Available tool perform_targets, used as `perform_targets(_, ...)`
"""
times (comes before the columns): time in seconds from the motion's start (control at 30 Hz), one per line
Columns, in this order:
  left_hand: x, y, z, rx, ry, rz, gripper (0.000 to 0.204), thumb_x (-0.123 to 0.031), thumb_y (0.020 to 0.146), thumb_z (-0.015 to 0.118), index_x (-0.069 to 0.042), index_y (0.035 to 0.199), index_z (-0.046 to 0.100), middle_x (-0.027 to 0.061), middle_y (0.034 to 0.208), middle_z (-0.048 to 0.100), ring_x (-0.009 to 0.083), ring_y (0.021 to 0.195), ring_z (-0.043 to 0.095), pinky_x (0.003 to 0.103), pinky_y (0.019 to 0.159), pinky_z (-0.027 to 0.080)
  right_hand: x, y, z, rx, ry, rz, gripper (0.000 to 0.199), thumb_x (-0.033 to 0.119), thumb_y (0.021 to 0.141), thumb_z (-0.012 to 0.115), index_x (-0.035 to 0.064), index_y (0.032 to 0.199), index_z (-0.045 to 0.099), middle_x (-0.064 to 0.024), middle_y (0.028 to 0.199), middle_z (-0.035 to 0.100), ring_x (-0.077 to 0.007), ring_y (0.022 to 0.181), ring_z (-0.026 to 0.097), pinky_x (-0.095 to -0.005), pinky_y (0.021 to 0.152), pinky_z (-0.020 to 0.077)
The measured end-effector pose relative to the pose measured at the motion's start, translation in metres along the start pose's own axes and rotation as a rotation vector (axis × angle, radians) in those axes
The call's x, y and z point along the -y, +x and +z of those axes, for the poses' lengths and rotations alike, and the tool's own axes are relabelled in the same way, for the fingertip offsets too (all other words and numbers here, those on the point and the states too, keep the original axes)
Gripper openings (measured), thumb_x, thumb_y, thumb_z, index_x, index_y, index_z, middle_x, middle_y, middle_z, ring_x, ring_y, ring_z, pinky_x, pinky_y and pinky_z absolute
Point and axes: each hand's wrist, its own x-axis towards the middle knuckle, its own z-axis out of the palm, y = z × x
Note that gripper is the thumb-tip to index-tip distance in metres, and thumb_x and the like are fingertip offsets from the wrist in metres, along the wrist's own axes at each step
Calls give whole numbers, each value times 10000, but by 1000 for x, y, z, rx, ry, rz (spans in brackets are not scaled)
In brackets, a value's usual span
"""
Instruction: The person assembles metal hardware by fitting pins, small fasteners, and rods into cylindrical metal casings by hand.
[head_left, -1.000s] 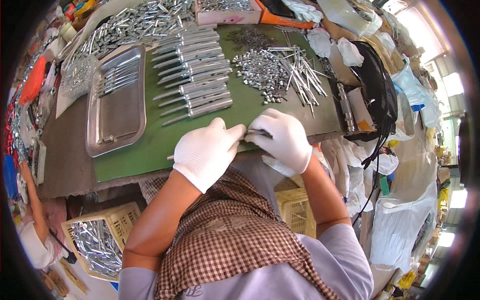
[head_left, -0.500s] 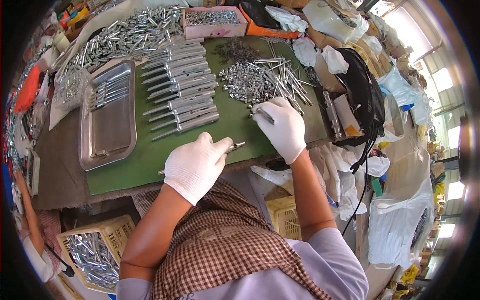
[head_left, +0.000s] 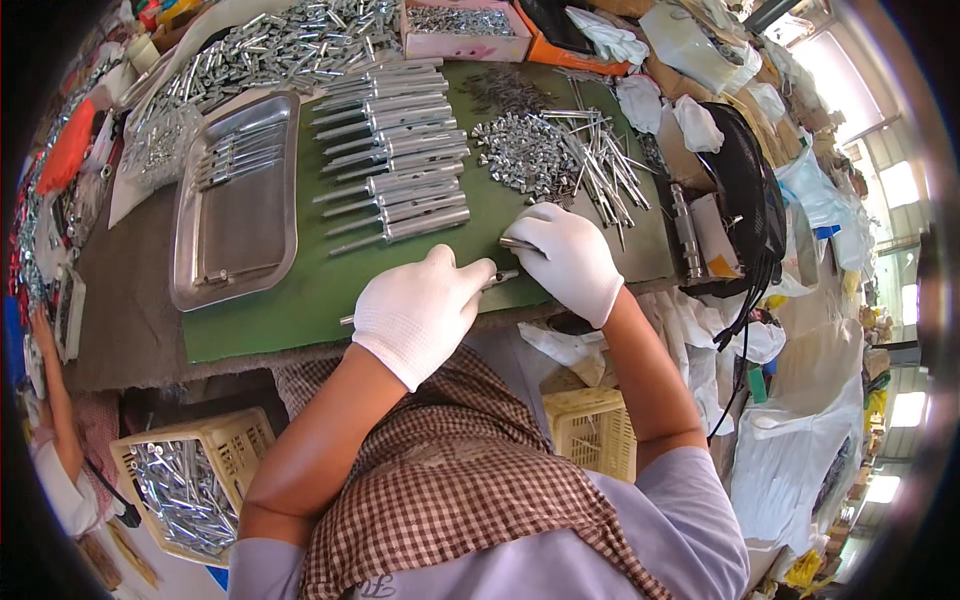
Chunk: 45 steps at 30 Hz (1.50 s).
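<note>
Gloved in white, my left hand (head_left: 418,312) is closed round a slim metal rod or tube (head_left: 500,279). One end of it pokes out past my fingertips and the other beside the wrist. My right hand (head_left: 572,258), also gloved, pinches a short metal cylinder (head_left: 519,244) close to that front end; whether the two touch I cannot tell. Beyond my left hand, metal sleeves with thin rods (head_left: 425,222) lie in a row on the green mat (head_left: 260,330). Past my right hand are a heap of small metal cone-like pieces (head_left: 525,155) and loose long pins (head_left: 610,180).
A steel tray (head_left: 235,235) with several thin rods stands at left. Behind it spreads a big pile of metal tubes (head_left: 290,50), beside a pink box (head_left: 465,45) of small parts. A black bag (head_left: 750,200) borders the right. Crates (head_left: 235,450) stand below; another person's arm (head_left: 58,400) shows far left.
My right hand has come away from the heap of small pieces toward the front end of the rod in my left hand. The whole view has shifted a little.
</note>
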Motion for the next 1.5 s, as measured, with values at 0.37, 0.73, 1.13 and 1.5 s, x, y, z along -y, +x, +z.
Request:
perform_targets(0.37,2,-1,-1,17,-9,3,152,-255,901,629,-206,1038,674,90,798,558,316,611,628,430,552,524,42,-15,-5,-41,317,202,206,37,791,645,58,995,660,-130,891,650,-334,808,641,-390,730,523)
perform_targets(0.73,5,-4,5,23,42,57,213,-237,921,611,-216,1127,663,98,797,544,311,615,629,425,542,524,52,-17,-4,-15,353,398,183,57,791,692,54,968,645,-131,860,634,-321,809,637,-382,722,518)
perform_targets(1.13,3,0,-1,109,126,108,318,-240,930,584,-240,1248,587,108,768,549,311,593,638,444,511,524,51,13,23,-561,1870,369,508,407,1061,312,54,747,498,40,574,300,-99,483,270,-267,453,248)
perform_targets(1.5,-16,15,-8,160,300,138,150,-230,920,599,-89,970,607,89,768,602,273,641,680,388,558,560,61,8,30,-651,1623,364,500,341,1026,329,104,586,342,30,523,249,-116,467,224,-307,455,175)
